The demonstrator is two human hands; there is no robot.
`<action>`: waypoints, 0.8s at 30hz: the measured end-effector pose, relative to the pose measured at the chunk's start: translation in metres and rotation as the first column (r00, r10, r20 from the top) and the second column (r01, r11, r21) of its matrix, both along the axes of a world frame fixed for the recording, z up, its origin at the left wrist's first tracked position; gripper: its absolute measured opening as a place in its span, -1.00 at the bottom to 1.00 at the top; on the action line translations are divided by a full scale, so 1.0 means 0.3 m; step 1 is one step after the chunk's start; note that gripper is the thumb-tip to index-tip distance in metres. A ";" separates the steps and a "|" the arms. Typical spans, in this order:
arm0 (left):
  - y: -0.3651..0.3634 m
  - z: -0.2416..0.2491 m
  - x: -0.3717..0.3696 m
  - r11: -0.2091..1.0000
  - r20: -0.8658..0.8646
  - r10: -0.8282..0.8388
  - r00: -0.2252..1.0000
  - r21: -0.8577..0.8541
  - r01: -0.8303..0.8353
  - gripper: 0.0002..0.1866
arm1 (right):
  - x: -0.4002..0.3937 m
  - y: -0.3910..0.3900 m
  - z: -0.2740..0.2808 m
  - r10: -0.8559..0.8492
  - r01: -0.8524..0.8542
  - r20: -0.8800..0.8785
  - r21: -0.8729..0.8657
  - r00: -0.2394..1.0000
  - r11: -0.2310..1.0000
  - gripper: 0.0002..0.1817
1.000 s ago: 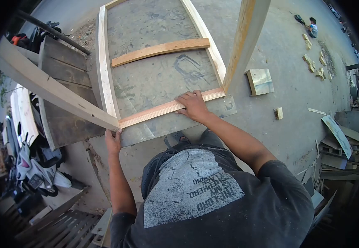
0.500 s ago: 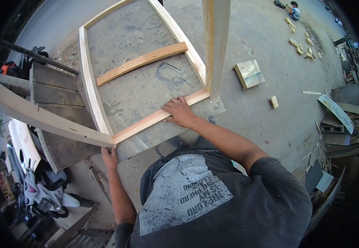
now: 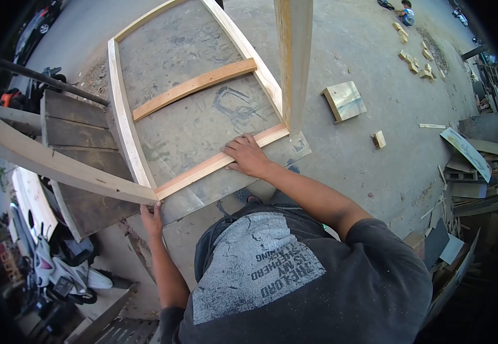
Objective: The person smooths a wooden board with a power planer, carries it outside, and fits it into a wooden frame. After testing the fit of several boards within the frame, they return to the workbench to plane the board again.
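Outdoors on grey concrete ground (image 3: pixel 375 189), with motorcycle (image 3: pixel 59 269) at left, board pile (image 3: pixel 478 192) at right, and low-crouched person (image 3: pixel 408 17) plus scattered wood pieces (image 3: pixel 414 64) at upper right. On dusty grey surface (image 3: pixel 174 135), see wooden frame (image 3: pixel 126 117) lying flat, with near rail (image 3: pixel 194 174) along the side closest to the torso, between left post (image 3: pixel 65 166) and right post (image 3: pixel 296 63). Note brown slat (image 3: pixel 194 89) across the middle, between the side rails. Right hand (image 3: pixel 248 156) on near rail, right of its middle: grips from above, fingers bent over the top, thumb on the near side. Left hand (image 3: pixel 152 218) at the left corner: touches where near rail meets left post, thumb tip up at the joint; cannot tell how the other fingers close underneath. Right of the surface, on the ground: squarish block (image 3: pixel 346 102), then smaller block (image 3: pixel 380 139), well apart from both hands.
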State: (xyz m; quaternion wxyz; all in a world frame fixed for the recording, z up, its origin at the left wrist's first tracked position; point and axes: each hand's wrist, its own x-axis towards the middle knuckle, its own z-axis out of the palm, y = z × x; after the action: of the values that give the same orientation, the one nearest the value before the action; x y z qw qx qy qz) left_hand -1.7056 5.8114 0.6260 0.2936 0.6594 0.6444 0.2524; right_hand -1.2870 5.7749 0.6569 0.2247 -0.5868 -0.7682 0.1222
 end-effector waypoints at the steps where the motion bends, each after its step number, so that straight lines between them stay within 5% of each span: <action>1: 0.001 0.001 0.005 1.000 -0.009 0.004 1.000 -0.009 -0.004 -0.48 | 0.005 -0.004 0.014 -0.001 0.000 0.013 0.079 1.000 0.997 -0.42; 4: 0.000 0.001 0.011 1.000 -0.002 0.025 1.000 -0.005 -0.025 -0.48 | 0.056 -0.076 0.100 -0.077 0.103 -0.107 0.263 0.991 0.959 -0.41; 9: -0.007 -0.004 0.018 0.998 0.011 0.044 0.999 0.042 -0.044 -0.51 | 0.353 -0.263 0.050 -0.589 0.654 -0.310 0.177 0.746 0.735 -0.23; 11: -0.005 0.008 0.030 0.997 0.017 0.068 0.998 0.028 -0.068 -0.55 | 0.456 -0.274 0.009 -0.618 0.681 -0.332 0.119 0.713 0.722 -0.18; 13: -0.002 0.011 0.029 0.998 0.033 0.065 0.997 0.018 -0.066 -0.55 | 0.507 -0.272 -0.027 -0.535 0.546 -0.307 -0.056 0.788 0.836 -0.18; 17: 0.000 -0.007 0.017 0.998 0.037 0.055 0.998 0.027 -0.056 -0.55 | 0.510 -0.239 -0.081 -0.520 0.540 -0.217 0.037 0.826 0.841 -0.26; 24: 0.001 -0.023 0.005 0.999 0.004 0.009 1.000 0.052 -0.010 -0.43 | 0.460 -0.214 -0.084 -0.588 0.626 -0.328 0.015 0.740 0.780 -0.36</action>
State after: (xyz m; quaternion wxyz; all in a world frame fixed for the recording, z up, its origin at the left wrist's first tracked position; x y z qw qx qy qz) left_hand -1.7040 5.8116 0.6190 0.2763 0.6633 0.6402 0.2718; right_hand -1.1490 5.7106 0.6318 0.4039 -0.7638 -0.4965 0.0834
